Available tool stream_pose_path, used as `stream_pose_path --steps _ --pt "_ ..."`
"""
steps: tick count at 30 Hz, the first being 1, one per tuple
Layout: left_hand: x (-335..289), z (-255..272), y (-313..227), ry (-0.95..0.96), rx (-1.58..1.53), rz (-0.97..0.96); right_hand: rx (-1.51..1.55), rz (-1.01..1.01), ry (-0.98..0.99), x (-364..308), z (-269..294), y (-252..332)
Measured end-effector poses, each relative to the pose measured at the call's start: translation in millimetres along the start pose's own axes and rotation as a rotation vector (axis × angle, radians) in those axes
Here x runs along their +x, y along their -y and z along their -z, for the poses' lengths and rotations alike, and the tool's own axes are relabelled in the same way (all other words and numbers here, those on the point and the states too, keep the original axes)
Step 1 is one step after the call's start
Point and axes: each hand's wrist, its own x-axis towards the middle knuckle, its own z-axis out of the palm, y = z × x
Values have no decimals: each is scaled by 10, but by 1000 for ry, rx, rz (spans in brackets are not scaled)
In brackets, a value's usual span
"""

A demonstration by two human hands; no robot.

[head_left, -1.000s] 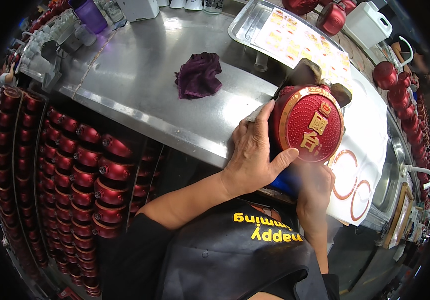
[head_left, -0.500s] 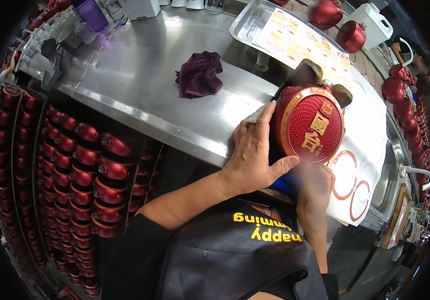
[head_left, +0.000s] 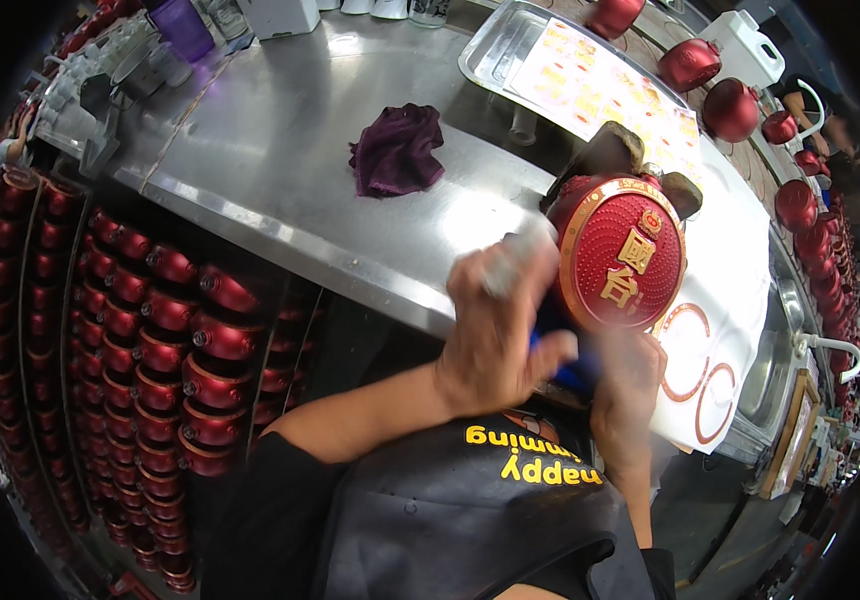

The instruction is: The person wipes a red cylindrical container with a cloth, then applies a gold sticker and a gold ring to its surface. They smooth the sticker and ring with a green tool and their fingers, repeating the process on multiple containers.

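Note:
A round red bottle [head_left: 622, 250] with a gold rim and raised gold characters rests tilted against dark, worn pads [head_left: 611, 150], its flat face turned up towards me. My left hand [head_left: 495, 340] is just left of its edge, smeared by motion, thumb spread away. A whitish wad [head_left: 503, 272], perhaps tissue, shows among its fingers. At the bottle's lower edge is my right hand [head_left: 630, 385]; its fingers are largely hidden and blurred, so its grip is unclear. Between the hands shows something blue [head_left: 572, 372].
A crumpled purple cloth [head_left: 397, 150] lies on the steel table [head_left: 290, 130]. Beyond the bottle are a metal tray [head_left: 495, 50] and sticker sheets [head_left: 590, 85]. Ring-shaped stickers [head_left: 686, 350] lie on white sheeting at right. Red bottles [head_left: 220, 345] fill racks at left; more [head_left: 730, 108] line the far right.
My left hand has come off the bottle's left side and pulled slightly left and towards me, the whitish wad moving with it. Red bottles at the far right have shifted along their line.

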Motion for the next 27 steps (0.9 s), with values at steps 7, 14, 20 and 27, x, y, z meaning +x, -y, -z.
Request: stream_pose_path --steps 7,14,20,27 --pt "-317 -37 -186 272 231 -132 -10 4 42 1 35 -8" --pt "186 103 -30 237 128 -99 46 19 30 8 66 -67" --pt "816 135 189 290 38 -249 279 3 -2 -56 127 -229" --pt "1494 12 198 483 54 -472 305 -305 -149 -300 188 -462"
